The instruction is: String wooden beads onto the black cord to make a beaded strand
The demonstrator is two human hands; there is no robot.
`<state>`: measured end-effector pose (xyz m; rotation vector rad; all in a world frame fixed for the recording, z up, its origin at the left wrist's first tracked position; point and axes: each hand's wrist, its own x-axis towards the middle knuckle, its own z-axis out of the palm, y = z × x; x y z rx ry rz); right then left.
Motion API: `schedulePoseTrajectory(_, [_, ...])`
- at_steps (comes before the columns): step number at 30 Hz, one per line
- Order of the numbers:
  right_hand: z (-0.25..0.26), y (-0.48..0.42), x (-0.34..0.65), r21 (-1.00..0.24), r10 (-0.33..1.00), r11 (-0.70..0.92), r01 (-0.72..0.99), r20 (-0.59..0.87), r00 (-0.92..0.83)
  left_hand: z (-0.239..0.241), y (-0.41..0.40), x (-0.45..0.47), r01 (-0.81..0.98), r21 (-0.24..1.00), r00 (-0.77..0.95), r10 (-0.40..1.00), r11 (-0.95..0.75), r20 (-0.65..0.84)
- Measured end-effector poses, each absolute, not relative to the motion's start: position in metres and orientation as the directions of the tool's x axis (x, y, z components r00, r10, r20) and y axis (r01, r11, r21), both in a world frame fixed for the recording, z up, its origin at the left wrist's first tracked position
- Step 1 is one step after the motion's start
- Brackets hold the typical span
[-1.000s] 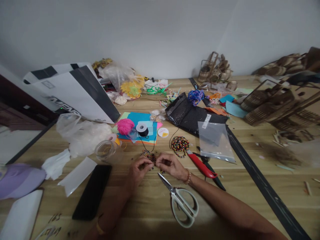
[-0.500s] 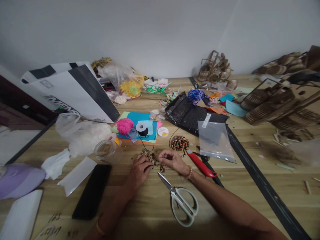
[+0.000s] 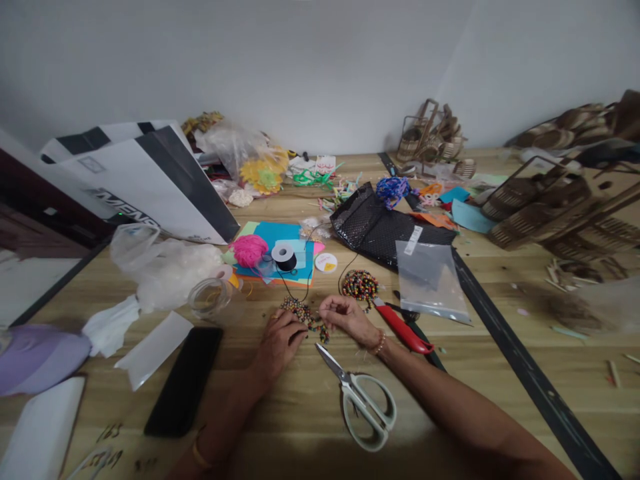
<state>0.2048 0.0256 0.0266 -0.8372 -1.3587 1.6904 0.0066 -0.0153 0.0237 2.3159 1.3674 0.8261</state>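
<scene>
A loose pile of small multicoloured beads [image 3: 299, 308] lies on the table between my hands. My left hand [image 3: 283, 339] rests at its left side, fingers bent and thumb close to the index finger; whatever is between them is too small to see. Just right of the pile, my right hand [image 3: 349, 320] is closed in a pinch, and the held thing cannot be made out. A short row of beads [image 3: 321, 331] lies below the right fingertips. Behind the pile, black cord runs from a spool [image 3: 285, 257]. A coiled heap of beads [image 3: 360, 285] sits beyond my right hand.
Scissors [image 3: 357, 400] lie open-bladed between my forearms. A red-handled cutter [image 3: 404, 328] is right of my right wrist, near a clear plastic bag [image 3: 433, 283]. A black phone [image 3: 184, 383] lies left of my left arm. Pink yarn [image 3: 251, 251] sits on coloured sheets.
My right hand has shifted very slightly, its pinched fingers still beside the beads. My left hand stays almost where it was.
</scene>
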Motion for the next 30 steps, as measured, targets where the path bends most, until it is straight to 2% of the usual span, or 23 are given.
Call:
schedulePoseTrajectory(13, [0.027, 0.024, 0.204, -0.982, 0.872, -0.083, -0.168, 0.010, -0.490, 0.026, -0.015, 0.008, 0.702, 0.517, 0.381, 0.872, -0.490, 0.309])
schedulePoseTrajectory(17, [0.028, 0.020, 0.201, -0.989, 0.871, -0.008, -0.147, 0.065, -0.487, 0.025, -0.015, 0.009, 0.655, 0.589, 0.325, 0.880, -0.473, 0.345])
schedulePoseTrajectory(20, [0.027, 0.016, 0.199, -0.992, 0.872, 0.058, -0.115, 0.106, -0.477, 0.024, -0.016, 0.009, 0.611, 0.671, 0.224, 0.905, -0.420, 0.362])
schedulePoseTrajectory(24, [0.022, 0.009, 0.195, -0.990, 0.868, 0.140, -0.031, 0.138, -0.478, 0.027, -0.018, 0.011, 0.550, 0.775, 0.110, 0.947, -0.312, 0.304])
schedulePoseTrajectory(30, [0.021, 0.005, 0.194, -0.959, 0.848, 0.268, 0.088, 0.191, -0.494, 0.033, -0.018, 0.014, 0.431, 0.864, 0.077, 0.964, -0.261, 0.253])
